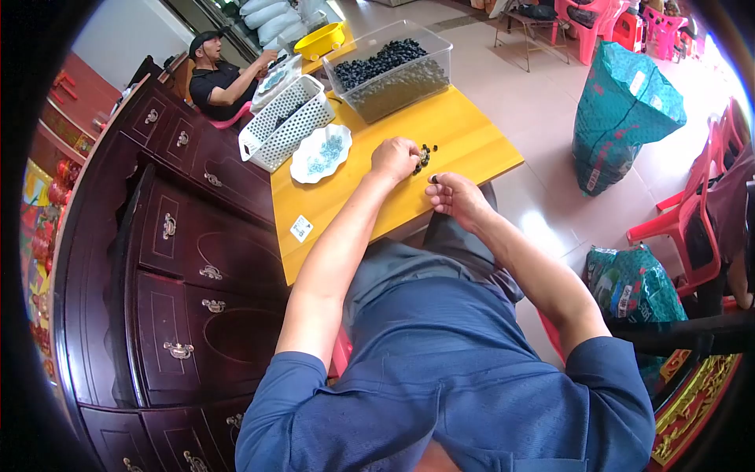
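Note:
My left hand (395, 160) rests on the yellow table (480, 145) with its fingers curled together, at the left edge of a small cluster of black pieces (425, 155). Whatever its fingertips hold, if anything, is hidden. To the right, just past the table's near edge, my right hand (460, 198) pinches a small black round piece (434, 179) between thumb and forefinger. A white scalloped dish (297, 167) with many small clear bluish pieces (326, 153) lies left of my left hand. Beyond the cluster stands a clear plastic bin (409, 98) heaped with black pieces (385, 64).
A white perforated basket (263, 149) and a yellow tub (320, 39) stand farther back. Across there, another person (224, 82) sits working. Dark wooden drawers (208, 236) flank the table's left side. Green woven sacks (617, 126) and red plastic chairs (684, 224) stand right.

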Demonstrator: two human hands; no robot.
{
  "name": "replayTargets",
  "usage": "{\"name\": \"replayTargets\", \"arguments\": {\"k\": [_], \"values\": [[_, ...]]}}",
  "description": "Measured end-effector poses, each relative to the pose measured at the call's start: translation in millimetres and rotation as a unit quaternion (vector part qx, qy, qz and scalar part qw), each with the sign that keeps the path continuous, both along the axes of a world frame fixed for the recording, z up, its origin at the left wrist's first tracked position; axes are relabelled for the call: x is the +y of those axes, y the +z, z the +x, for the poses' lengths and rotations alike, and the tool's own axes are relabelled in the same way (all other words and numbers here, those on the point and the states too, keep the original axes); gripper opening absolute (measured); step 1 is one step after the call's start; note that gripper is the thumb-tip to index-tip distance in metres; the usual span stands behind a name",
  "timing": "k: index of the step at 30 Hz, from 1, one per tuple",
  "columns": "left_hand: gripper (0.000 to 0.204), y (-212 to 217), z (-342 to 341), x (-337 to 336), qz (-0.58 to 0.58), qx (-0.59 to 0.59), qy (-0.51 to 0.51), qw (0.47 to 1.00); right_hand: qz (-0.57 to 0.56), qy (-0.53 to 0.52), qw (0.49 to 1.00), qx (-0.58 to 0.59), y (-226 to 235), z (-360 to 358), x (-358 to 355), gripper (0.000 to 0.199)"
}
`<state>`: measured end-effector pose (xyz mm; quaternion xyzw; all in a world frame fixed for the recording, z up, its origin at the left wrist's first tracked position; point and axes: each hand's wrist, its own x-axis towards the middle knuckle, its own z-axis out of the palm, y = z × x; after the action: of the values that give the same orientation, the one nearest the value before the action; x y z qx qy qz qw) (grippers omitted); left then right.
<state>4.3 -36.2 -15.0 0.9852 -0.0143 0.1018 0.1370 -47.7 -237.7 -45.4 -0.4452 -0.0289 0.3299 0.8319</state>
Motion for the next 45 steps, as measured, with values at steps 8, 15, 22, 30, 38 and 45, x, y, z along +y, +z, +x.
{"name": "replayTargets", "arguments": {"k": [8,15,22,30,38,45], "values": [[0.013,7.1,-1.6,-9.0,0.041,0.015,-0.012,0.999,0.002,0.005,1.0,-0.002,-1.7,2.2,-1.4,0.018],[0.016,15.7,-5.9,10.7,0.013,-0.055,-0.049,0.997,0.024,0.02,0.999,-0.041,-3.8,-0.9,2.5,0.018],[0.009,52.7,-87.0,-2.2,-0.236,-0.162,-0.122,0.95,0.083,0.025,0.991,-0.104,8.3,-4.9,3.5,0.018],[0.006,30.4,-146.2,-19.6,-0.424,-0.159,-0.084,0.888,0.13,0.051,0.98,-0.139,0.7,-10.9,6.7,0.021],[0.005,37.3,-149.9,-25.5,-0.345,-0.177,-0.083,0.918,0.071,0.058,0.968,-0.233,4.2,-15.5,9.2,0.022],[0.005,42.1,-155.4,-31.7,-0.285,-0.193,-0.094,0.934,0.048,0.065,0.966,-0.244,4.0,-18.7,9.5,0.023]]}}
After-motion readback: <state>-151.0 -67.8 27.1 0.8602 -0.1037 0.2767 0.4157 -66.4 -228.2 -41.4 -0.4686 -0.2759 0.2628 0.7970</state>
